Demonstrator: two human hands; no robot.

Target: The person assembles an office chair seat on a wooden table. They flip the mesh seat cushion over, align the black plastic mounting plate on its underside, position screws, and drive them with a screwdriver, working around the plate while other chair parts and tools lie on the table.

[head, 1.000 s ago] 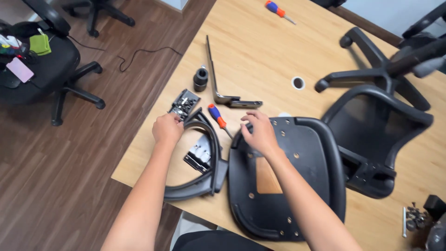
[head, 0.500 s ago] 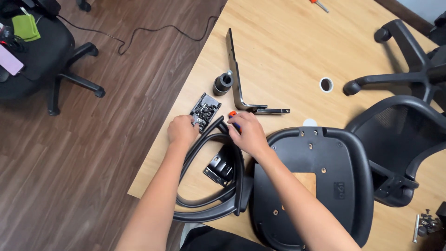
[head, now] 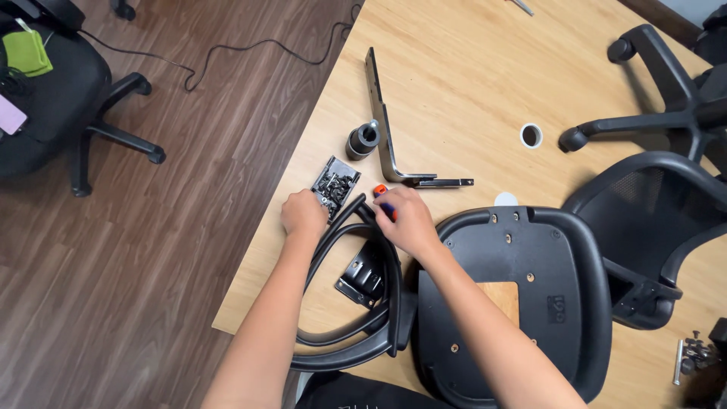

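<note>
My left hand (head: pixel 304 214) is curled into a fist at the near edge of a small tray of dark screws (head: pixel 335 184), against the upper end of two black armrest loops (head: pixel 356 318). I cannot tell whether anything is inside the fist. My right hand (head: pixel 405 221) is closed over a screwdriver (head: pixel 380 192) with an orange and blue handle, and only the handle's end shows. Just right of that hand, an upturned black seat pan (head: pixel 530 303) lies on the wooden table (head: pixel 454 68). A black metal plate (head: pixel 362 277) sits inside the armrest loops.
An L-shaped metal bracket (head: pixel 385 140) and a black cylinder (head: pixel 363 141) lie beyond the tray. A chair base with casters (head: pixel 666 106) and a mesh backrest (head: pixel 659 220) fill the table's right side. A cable hole (head: pixel 531 135) is mid-table. An office chair (head: pixel 53 98) stands on the floor at left.
My right hand left the seat pan and came down onto the screwdriver. My left hand stayed by the screw tray. The camera view shifted closer.
</note>
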